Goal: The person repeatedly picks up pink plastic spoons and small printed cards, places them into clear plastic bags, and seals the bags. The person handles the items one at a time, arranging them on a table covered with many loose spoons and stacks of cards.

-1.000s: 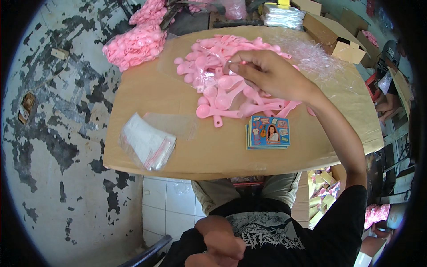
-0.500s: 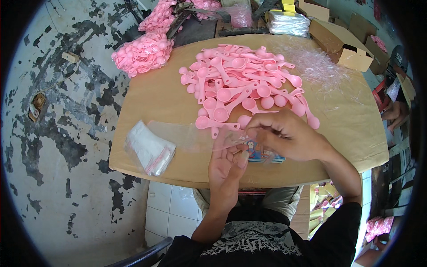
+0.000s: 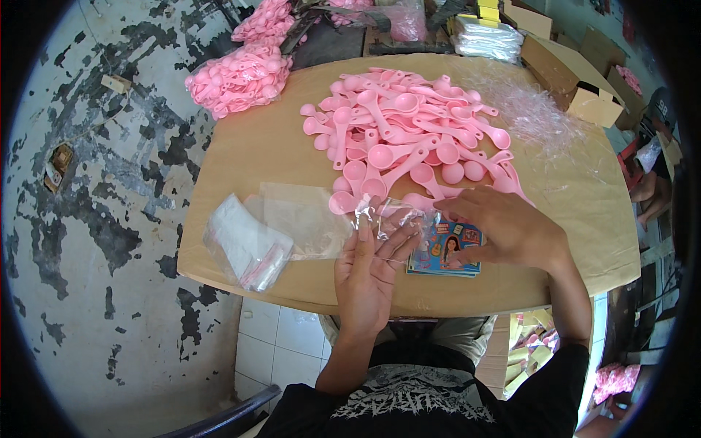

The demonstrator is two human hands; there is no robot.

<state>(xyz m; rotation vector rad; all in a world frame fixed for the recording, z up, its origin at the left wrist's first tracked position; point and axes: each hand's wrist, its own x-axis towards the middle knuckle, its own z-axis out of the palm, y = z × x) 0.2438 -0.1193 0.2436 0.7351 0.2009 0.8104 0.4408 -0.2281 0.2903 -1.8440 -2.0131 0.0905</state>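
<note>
My left hand (image 3: 369, 281) is palm up, its thumb lying over a clear plastic bag (image 3: 398, 226) that spreads across its fingers. My right hand (image 3: 515, 230) is above a small stack of colorful printed cards (image 3: 445, 252), thumb and fingers apart; whether its fingertips touch the top card I cannot tell. Another thin clear bag (image 3: 303, 219) lies flat left of my left hand. Beside it is a packet of clear bags (image 3: 252, 244). Just beyond my hands is a large heap of pink plastic measuring spoons (image 3: 401, 135).
Bagged pink spoons (image 3: 241, 80) stand at the table's far left. Shredded clear plastic (image 3: 537, 109) lies at the far right, near an open cardboard box (image 3: 566, 73). A stack of clear packaging (image 3: 488, 40) sits at the back. A person's bare leg (image 3: 646, 190) shows at the right.
My right hand has moved right, away from the bag and over the cards, its fingers opening. The cards are more exposed. The bag now spreads over my left fingers.
</note>
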